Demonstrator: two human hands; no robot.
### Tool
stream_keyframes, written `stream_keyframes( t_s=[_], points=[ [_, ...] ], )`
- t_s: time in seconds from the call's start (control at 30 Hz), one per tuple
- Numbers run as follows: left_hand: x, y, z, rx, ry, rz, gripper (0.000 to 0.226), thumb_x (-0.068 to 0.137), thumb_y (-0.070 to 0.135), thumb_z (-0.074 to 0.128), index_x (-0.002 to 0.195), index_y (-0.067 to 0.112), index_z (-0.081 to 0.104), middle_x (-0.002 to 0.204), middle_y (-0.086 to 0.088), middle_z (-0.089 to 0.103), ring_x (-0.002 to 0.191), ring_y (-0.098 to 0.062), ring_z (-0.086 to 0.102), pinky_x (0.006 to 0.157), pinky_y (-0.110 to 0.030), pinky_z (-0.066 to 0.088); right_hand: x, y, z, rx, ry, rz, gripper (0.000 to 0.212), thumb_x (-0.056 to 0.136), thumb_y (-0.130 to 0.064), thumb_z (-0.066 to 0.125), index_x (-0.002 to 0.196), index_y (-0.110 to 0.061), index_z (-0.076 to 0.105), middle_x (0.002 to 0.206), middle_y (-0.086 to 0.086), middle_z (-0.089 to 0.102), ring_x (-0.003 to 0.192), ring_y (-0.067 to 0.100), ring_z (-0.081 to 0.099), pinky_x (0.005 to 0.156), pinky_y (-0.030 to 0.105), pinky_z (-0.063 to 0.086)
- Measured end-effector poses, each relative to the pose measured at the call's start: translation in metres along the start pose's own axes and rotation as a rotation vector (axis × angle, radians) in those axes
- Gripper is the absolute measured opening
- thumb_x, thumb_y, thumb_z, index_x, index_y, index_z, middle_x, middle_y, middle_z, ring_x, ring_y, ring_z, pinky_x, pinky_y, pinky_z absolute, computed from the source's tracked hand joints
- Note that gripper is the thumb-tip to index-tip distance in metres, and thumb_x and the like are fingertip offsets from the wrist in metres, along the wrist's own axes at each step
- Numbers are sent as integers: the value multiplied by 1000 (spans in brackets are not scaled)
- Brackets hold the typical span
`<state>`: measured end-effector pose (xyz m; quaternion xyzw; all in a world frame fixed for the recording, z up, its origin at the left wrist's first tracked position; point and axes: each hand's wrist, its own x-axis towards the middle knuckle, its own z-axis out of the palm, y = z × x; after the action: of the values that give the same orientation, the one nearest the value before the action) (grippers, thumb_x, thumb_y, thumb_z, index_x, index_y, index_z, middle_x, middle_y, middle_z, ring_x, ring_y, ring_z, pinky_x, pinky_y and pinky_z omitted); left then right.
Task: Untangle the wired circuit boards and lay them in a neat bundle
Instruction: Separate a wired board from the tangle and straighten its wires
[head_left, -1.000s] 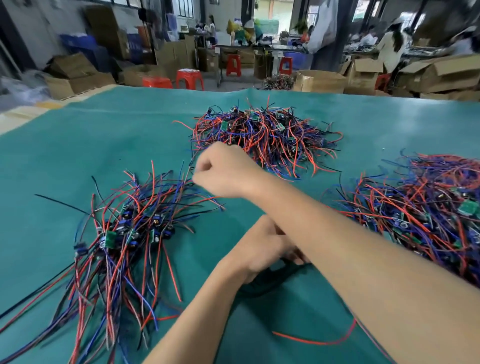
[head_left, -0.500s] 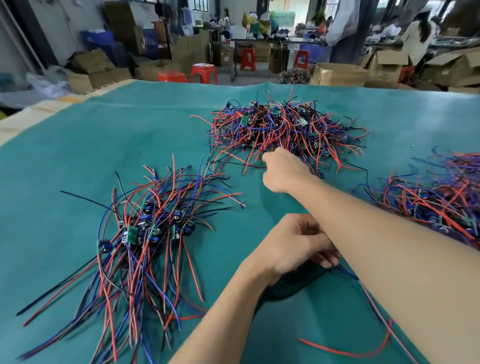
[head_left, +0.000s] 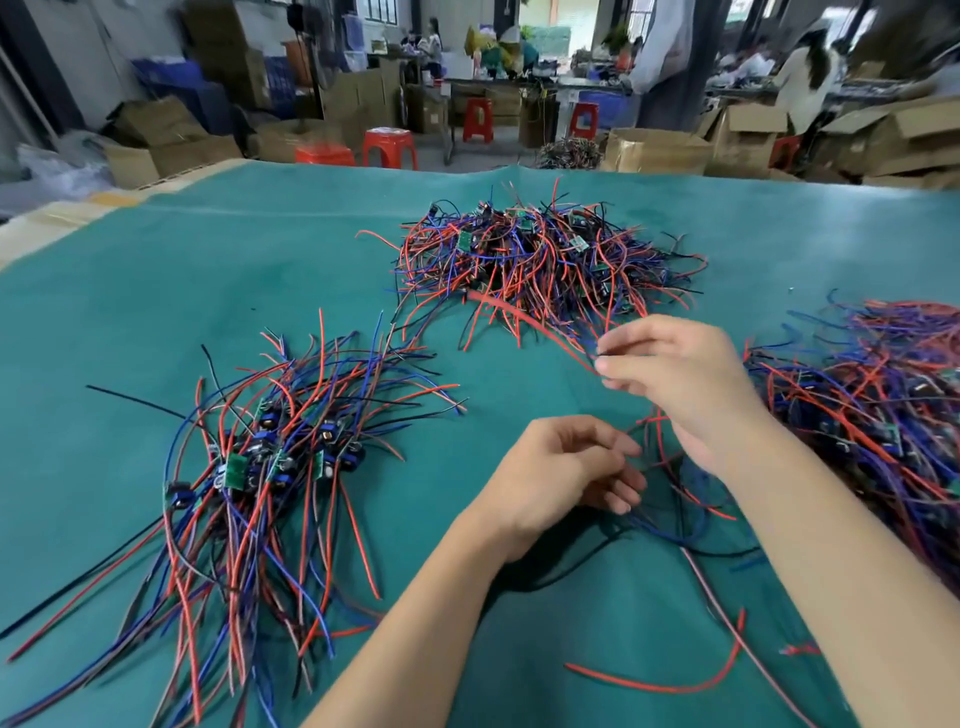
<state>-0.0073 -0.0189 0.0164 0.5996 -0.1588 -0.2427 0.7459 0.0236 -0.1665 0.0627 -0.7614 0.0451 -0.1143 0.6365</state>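
Observation:
On the teal cloth lie three heaps of small green circuit boards with red, blue and black wires. The combed-out bundle (head_left: 260, 467) is at the left, a tangled heap (head_left: 530, 260) at the far middle, another tangled heap (head_left: 883, 400) at the right. My right hand (head_left: 675, 374) hovers at the near edge of the far heap and pinches a wire end between thumb and fingertips. My left hand (head_left: 561, 473) is below it, fingers curled around dark wires (head_left: 670, 514) that trail under both hands.
A loose red wire (head_left: 665, 680) lies near the front right. Beyond the table's far edge stand cardboard boxes (head_left: 654, 150), red stools (head_left: 389, 145) and people at benches. Bare cloth (head_left: 156, 270) stretches across the far left.
My right hand has pulled back from over the left bundle to the near edge of the far heap and now pinches a wire. The left hand's fingers have loosened and lifted slightly.

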Motion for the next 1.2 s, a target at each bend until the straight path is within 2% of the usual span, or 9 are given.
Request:
stream_keyframes(
  t_s=[0.13,0.2,0.3,0.37,0.5,0.67,0.83,1.07,1.2],
  points=[
    [3,3,2,-115,83,-29,33,108,22,38,105,-2,60,78,-21,68,59,-20,64,58,-23,55,-45,9,-23,320,-24,47,30,79,16,67,80,-13,74,85,8,74,76,14,69,70,25,59],
    [5,3,2,-135,93,-38,43,106,34,39,101,-3,61,79,-21,69,60,-22,65,58,-24,55,-60,22,-19,279,8,43,32,77,19,66,81,-12,74,86,8,75,76,13,70,68,22,57],
    [3,0,0,-93,65,-2,28,99,22,57,104,-5,62,85,-20,68,65,-21,65,62,-24,54,-61,32,-9,140,63,-8,35,75,21,69,85,-13,71,89,6,76,79,12,71,71,22,56],
    [2,-3,-2,-79,70,25,17,93,9,64,105,-3,63,86,-18,70,69,-21,66,64,-24,55,-60,32,-8,183,80,25,37,73,22,71,85,-13,71,90,5,75,79,12,71,70,22,55],
    [2,-5,-3,-84,84,63,15,92,-3,61,106,-6,64,84,-16,71,70,-18,67,64,-20,54,-61,32,-14,303,117,121,34,71,19,75,92,-7,71,91,11,73,80,21,71,76,34,60],
    [4,-7,0,59,174,114,8,96,3,60,92,1,66,77,-11,70,57,-10,56,48,-15,41,-60,26,-13,439,104,201,29,81,10,76,105,-3,67,81,10,74,74,17,74,68,26,60],
    [3,-8,-1,120,167,90,11,95,12,65,85,9,67,73,-8,71,50,-7,49,47,-14,37,-59,27,-18,391,118,188,26,81,1,80,103,-4,67,82,10,77,78,16,74,67,23,57],
    [2,-8,1,203,122,82,26,97,19,62,80,0,67,57,-9,62,40,-10,35,39,-14,26,-56,28,-27,252,110,85,22,78,4,81,94,-11,76,87,6,80,85,14,76,81,23,59],
    [0,-4,1,226,80,89,26,97,20,62,77,4,67,51,-5,57,38,-9,30,38,-14,23,-54,27,-30,187,206,-32,26,75,12,79,74,-13,76,85,3,79,76,12,76,75,17,57]
  ],
)
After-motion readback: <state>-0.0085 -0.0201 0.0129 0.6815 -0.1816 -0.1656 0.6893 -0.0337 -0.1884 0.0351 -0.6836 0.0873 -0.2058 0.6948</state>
